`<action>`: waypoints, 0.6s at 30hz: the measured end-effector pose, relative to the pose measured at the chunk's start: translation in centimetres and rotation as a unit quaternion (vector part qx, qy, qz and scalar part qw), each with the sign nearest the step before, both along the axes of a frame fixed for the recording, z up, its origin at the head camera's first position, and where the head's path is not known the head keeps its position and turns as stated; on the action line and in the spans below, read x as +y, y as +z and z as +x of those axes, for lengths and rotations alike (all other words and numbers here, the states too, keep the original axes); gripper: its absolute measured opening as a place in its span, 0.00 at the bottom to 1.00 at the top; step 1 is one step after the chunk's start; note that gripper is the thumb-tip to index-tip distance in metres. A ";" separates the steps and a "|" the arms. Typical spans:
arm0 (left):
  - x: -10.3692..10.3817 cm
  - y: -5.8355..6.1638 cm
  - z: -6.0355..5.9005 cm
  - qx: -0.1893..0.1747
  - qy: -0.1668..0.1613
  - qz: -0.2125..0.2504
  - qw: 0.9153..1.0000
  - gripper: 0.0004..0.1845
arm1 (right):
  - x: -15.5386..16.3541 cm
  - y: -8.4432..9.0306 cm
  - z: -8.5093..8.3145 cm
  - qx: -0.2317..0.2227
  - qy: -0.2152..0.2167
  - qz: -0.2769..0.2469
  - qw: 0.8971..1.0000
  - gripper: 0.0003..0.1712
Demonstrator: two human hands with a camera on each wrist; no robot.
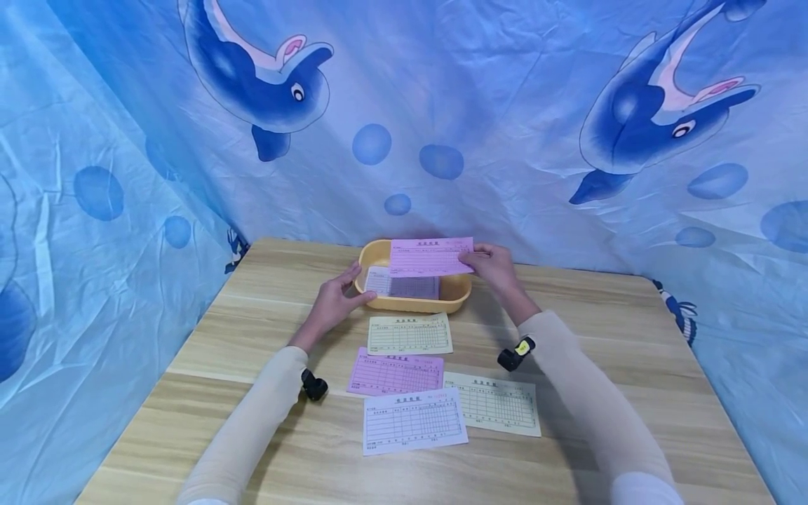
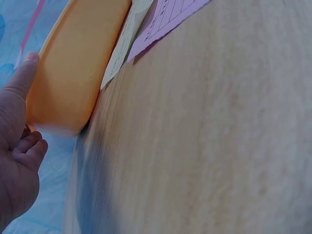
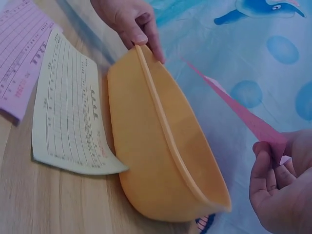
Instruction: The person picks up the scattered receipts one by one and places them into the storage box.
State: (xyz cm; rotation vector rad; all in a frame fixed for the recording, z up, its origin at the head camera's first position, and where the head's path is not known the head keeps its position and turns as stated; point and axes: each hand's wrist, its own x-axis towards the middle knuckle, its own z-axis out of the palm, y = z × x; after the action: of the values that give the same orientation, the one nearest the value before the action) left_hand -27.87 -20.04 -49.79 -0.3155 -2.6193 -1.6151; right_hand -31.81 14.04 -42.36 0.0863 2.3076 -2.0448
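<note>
A yellow plastic basin [image 1: 413, 303] stands at the far middle of the wooden table [image 1: 600, 330]. My left hand [image 1: 362, 280] holds its left end, thumb on the near wall and fingers at the rim; the left wrist view shows the thumb [image 2: 22, 78] lying along the basin [image 2: 73, 68]. My right hand [image 1: 472, 259] pinches the right edge of a pink slip [image 1: 431, 256] and holds it flat just above the basin. In the right wrist view the pink slip [image 3: 234, 109] runs edge-on from my right hand [image 3: 273, 156] over the basin [image 3: 156, 146]. A white slip [image 1: 379, 280] lies inside the basin.
Several printed slips lie on the table in front of the basin: a cream one [image 1: 409, 334], a pink one [image 1: 394, 372], a white one [image 1: 413, 421] and another cream one [image 1: 499, 403]. Blue dolphin-print cloth [image 1: 442, 105] hangs around the table on three sides.
</note>
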 end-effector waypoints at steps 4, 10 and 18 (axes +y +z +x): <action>0.0 0.2 0.0 0.000 -0.001 0.000 1.000 0.50 | -1.3 -0.2 -0.7 0.002 -0.010 0.020 1.000 0.18; -0.1 0.4 -0.1 0.004 -0.003 0.004 1.000 0.49 | -2.8 -0.7 -1.6 -0.008 -0.021 0.047 0.999 0.16; 0.0 0.2 0.0 -0.002 0.000 -0.014 1.000 0.50 | -4.3 -1.9 -1.6 -0.030 -0.016 0.105 0.994 0.18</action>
State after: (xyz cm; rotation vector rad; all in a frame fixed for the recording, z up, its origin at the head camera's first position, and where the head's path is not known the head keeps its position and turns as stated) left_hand -27.86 -20.09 -49.57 -0.3150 -2.6470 -1.5811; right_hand -33.37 9.72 -44.22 0.1933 2.4904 -1.7808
